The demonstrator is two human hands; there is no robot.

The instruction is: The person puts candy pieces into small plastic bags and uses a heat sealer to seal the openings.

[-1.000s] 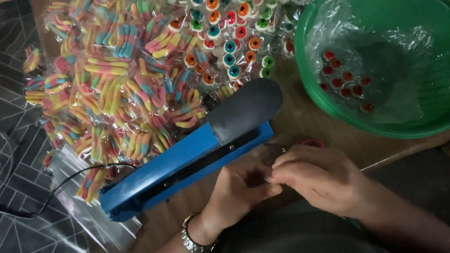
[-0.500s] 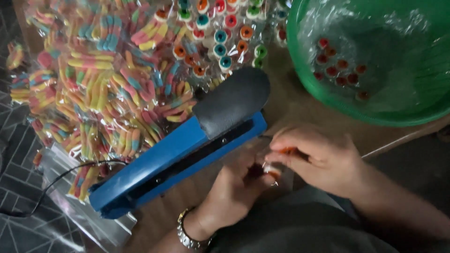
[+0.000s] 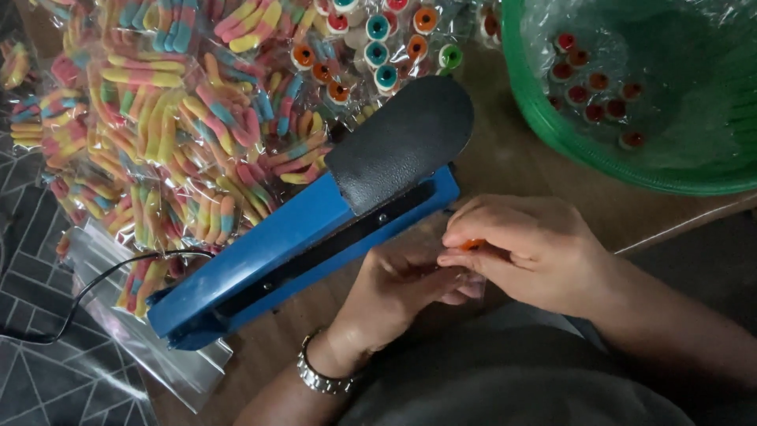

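While sealed candy bags (image 3: 181,134) pile behind the sealer (image 3: 315,237), the right hand (image 3: 528,244) pinches an orange sweet (image 3: 471,244) beside the cupped left hand (image 3: 402,288), unbagged.

- Both forearms bare, no sleeves in view.
- Left hand (image 3: 398,288): a silver metal-link watch band (image 3: 322,376) sits at the wrist, links shiny and close-set.
- Right hand (image 3: 528,248): no ring, band or glove visible.
- Grey fabric (image 3: 505,386), smooth, covers the lap below the arms.
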